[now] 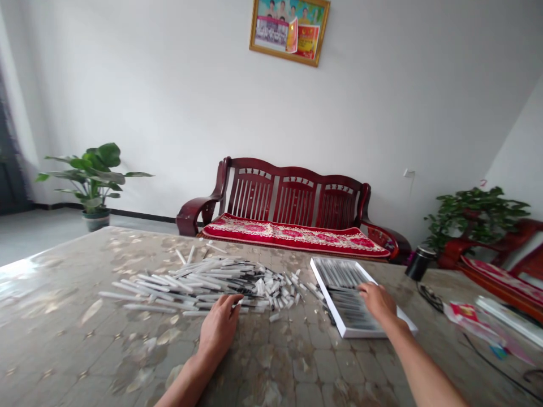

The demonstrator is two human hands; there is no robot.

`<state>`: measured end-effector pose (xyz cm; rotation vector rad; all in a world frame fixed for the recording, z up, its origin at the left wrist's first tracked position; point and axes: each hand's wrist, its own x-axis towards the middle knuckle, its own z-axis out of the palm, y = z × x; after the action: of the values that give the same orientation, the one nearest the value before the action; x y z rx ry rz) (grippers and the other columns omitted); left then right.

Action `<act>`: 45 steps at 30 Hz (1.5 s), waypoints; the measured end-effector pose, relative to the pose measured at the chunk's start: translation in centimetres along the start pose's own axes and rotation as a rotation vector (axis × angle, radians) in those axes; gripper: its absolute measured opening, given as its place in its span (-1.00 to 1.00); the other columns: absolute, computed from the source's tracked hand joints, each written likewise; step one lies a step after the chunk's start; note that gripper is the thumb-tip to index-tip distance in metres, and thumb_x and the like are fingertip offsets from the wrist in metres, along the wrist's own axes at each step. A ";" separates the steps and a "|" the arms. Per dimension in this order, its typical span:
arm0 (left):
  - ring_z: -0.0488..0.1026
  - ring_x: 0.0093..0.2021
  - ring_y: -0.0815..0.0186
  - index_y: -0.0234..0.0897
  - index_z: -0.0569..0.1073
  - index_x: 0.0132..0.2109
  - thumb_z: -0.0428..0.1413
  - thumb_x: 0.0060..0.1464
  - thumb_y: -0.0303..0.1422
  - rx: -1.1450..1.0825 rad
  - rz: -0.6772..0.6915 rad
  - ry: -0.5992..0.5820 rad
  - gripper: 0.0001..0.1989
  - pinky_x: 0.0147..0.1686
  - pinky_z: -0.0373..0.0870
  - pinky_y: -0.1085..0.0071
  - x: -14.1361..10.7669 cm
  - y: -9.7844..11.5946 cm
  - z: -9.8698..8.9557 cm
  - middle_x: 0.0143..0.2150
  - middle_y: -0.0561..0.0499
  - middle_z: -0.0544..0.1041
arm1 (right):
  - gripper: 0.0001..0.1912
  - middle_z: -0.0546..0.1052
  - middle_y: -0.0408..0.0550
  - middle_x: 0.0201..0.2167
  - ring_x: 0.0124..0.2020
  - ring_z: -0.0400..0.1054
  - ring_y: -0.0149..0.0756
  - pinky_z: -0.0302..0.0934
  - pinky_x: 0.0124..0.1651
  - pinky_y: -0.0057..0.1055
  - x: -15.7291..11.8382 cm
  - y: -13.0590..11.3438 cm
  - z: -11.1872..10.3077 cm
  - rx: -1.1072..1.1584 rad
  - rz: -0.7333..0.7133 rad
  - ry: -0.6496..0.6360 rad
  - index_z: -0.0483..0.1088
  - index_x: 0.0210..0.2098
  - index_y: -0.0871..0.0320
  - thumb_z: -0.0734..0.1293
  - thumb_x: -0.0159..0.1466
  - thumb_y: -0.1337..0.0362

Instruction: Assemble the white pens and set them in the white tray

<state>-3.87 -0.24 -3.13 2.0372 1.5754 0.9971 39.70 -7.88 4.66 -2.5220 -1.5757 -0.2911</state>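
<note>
A loose pile of white pen-like tubes with black tips (203, 285) lies across the middle of the glass-topped table (85, 282). My left hand (219, 325) is at the pile's near edge, its fingertips among the tubes; whether they grip one is hard to see. To the right stands a white-rimmed flat tray (343, 297) packed with rows of dark-tipped pens. My right hand (377, 301) lies on the tray's near right part, hiding some rows, with nothing visible in its fingers.
A black cylindrical cup (419, 263), a dark cable (430, 297), a red packet (464, 314) and a long white box (509, 319) lie at the table's right. Beyond the far edge stand a dark red wooden bench (292, 195) and potted plants (91, 181).
</note>
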 end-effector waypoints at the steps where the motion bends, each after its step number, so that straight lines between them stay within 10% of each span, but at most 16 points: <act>1: 0.50 -0.08 0.24 -0.12 0.52 0.00 -0.03 0.23 -0.39 0.003 -0.008 0.006 -0.71 -0.09 0.35 0.37 0.0 0.0 0.0 -0.05 -0.02 0.55 | -0.73 0.59 -0.01 -0.12 -0.07 0.43 -0.14 0.20 -0.18 -0.37 0.1 0.3 0.2 -0.011 -0.012 -0.006 0.59 -0.18 0.02 0.26 0.29 0.35; 13: 0.50 -0.07 0.26 -0.11 0.54 -0.06 -0.06 0.28 -0.35 -0.008 -0.205 0.111 -0.72 -0.14 0.30 0.42 -0.2 1.2 -2.3 -0.03 0.00 0.56 | -0.61 0.60 0.02 -0.06 -0.13 0.50 -0.17 0.26 -0.18 -0.36 1.7 1.1 2.6 -0.014 -0.109 0.064 0.56 -0.12 0.03 0.12 0.32 0.36; 23: 0.48 0.00 0.23 -0.13 0.52 -0.09 -0.07 0.28 -0.36 -0.073 -0.321 0.161 -0.74 -0.14 0.25 0.42 0.1 1.2 -2.7 -0.03 -0.01 0.60 | -0.73 0.60 -0.10 -0.10 -0.07 0.47 -0.30 0.23 -0.05 -0.48 -3.0 -25.2 1.5 0.385 -0.541 -0.122 0.56 -0.13 0.03 0.25 0.27 0.28; 28: 0.52 -0.08 0.21 -0.17 0.47 -0.07 -0.11 0.31 -0.31 -0.132 -0.417 0.197 -0.74 -0.22 0.25 0.40 0.2 0.6 -2.7 -0.11 -0.05 0.62 | -0.78 0.55 -0.06 -0.05 -0.04 0.44 -0.27 0.22 -0.10 -0.45 -3.8 -33.2 2.4 0.216 -0.546 -0.111 0.53 -0.11 0.02 0.29 0.30 0.23; 45: 0.51 -0.20 0.28 -0.16 0.48 -0.14 -0.02 0.22 -0.39 -0.231 -0.357 0.172 -0.81 -0.28 0.21 0.44 0.3 1.3 -1.7 -0.15 -0.01 0.62 | -0.82 0.57 -0.03 -0.11 -0.09 0.47 -0.27 0.19 -0.18 -0.43 -4.1 -31.9 2.8 0.122 -0.471 -0.086 0.47 -0.16 0.09 0.22 0.37 0.27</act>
<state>-4.20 -0.59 -1.06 1.4853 1.7395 1.1727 9.49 3.02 1.79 -2.0729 -2.1384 -0.1326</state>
